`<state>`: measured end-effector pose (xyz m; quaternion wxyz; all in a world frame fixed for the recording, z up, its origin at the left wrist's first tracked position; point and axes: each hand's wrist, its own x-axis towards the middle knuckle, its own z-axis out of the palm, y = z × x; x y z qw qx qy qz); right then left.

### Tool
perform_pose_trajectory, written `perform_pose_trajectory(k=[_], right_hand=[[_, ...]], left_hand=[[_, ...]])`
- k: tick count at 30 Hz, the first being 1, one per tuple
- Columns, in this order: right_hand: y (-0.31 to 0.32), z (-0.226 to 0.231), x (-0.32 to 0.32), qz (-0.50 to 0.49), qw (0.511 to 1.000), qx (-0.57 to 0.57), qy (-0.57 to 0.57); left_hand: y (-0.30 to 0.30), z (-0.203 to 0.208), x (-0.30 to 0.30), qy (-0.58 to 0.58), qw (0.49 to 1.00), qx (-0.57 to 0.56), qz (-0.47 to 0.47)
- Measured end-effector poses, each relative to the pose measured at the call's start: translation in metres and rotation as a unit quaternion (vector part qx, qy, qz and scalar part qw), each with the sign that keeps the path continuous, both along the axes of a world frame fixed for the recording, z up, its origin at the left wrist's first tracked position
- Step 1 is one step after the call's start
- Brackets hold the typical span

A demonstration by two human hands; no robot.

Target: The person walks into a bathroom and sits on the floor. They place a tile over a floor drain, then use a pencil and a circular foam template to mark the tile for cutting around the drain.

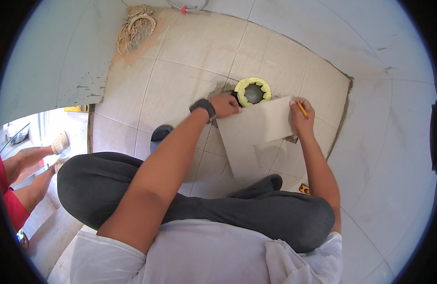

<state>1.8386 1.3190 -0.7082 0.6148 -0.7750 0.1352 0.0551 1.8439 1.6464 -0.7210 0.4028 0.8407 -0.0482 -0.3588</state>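
A beige L-shaped piece of tile lies in front of me at a slant, its far edge beside a round pipe opening rimmed with folded yellow tape. My left hand, below a black wristwatch, is closed at the tile's far left corner, its fingertips partly hidden. At the far right corner of the tile, my right hand is closed, with a yellow-orange pencil held in its fingers and the thumb near the tile edge. Broken mortar shows around the pipe.
Pale wall panels enclose the tiled floor. A rough broken patch is in the far left corner. An orange-and-black tape measure lies by my right knee. Another person's legs show at the left, beyond the doorway.
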Motion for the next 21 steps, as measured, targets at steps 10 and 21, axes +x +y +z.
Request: perform_pose_trajectory(k=[10,21], right_hand=[[0.114,0.017,0.171,0.057,0.991,-0.108,-0.061],[0.136,-0.063,0.249,0.066,0.991,-0.103,-0.057]], left_hand=[[0.113,0.066,0.113,0.002,0.993,0.056,0.107],[0.136,-0.003,0.144,-0.021,0.945,-0.075,0.318]])
